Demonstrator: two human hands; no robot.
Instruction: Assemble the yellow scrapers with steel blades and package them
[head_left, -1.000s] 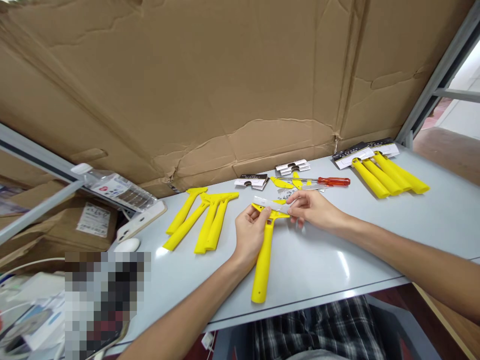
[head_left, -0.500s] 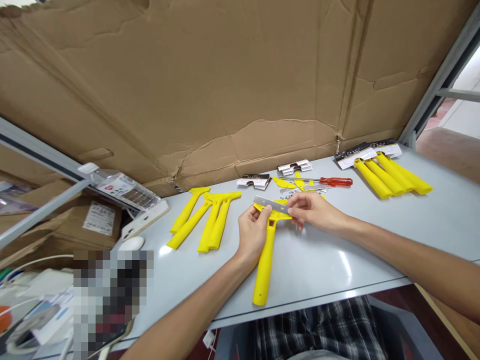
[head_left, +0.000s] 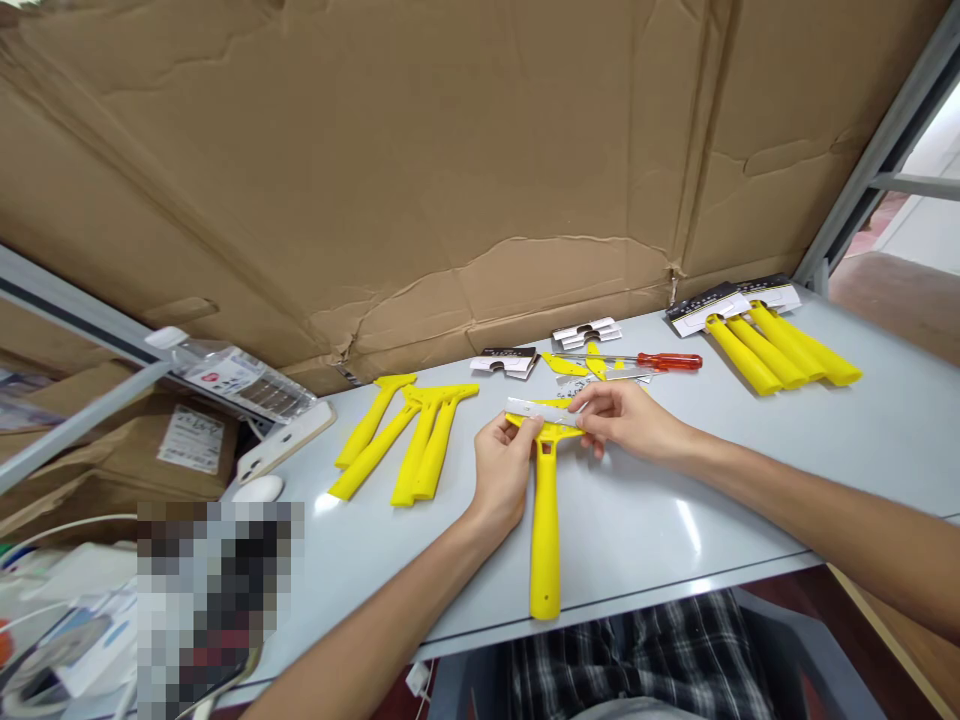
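My left hand is closed on the head of a yellow scraper handle, whose grip points down toward the table's front edge. A flat metal blade lies across the wide head, with my left thumb touching its lower edge. At the blade's right end, my right hand pinches it between thumb and fingers. Just behind the hands lie small yellow plastic pieces, more metal strips and a screwdriver with a red handle.
Several yellow scraper handles lie to the left. More handles with black and white cards rest at the right. Folded cards sit near the cardboard wall. A plastic bottle, a phone and a white mouse are at left.
The yellow handle in my hands has turned, its lower end swinging right so that it stands straighter. The blade has become more level and catches more light. Both hands keep their grip.
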